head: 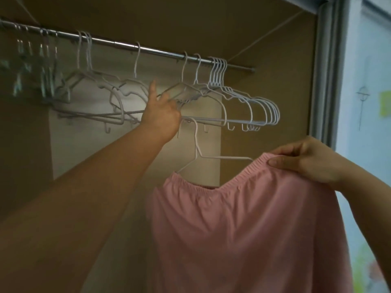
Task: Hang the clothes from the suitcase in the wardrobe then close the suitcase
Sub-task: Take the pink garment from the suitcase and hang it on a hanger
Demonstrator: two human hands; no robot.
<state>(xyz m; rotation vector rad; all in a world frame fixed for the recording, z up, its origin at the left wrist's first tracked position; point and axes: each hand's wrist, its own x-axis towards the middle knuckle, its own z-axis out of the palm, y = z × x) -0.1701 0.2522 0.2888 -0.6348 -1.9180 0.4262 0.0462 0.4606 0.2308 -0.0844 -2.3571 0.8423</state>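
Observation:
A pink garment [243, 229] with an elastic waistband hangs on a white wire hanger [197, 149] at lower right. My right hand [302, 159] pinches the waistband at the hanger's right shoulder and holds both up below the rail. My left hand [163, 113] reaches up into the wardrobe, its fingers curled round the shoulder of an empty white hanger [184, 92] hanging on the metal rail [127, 44]. The suitcase is out of view.
Several empty white hangers [254, 106] hang bunched at the rail's right end, with more hangers [101, 89] tangled to the left. Blurred clip hangers [31, 66] sit at the far left. The wardrobe's grey frame [330, 81] stands at right, beside a pale wall.

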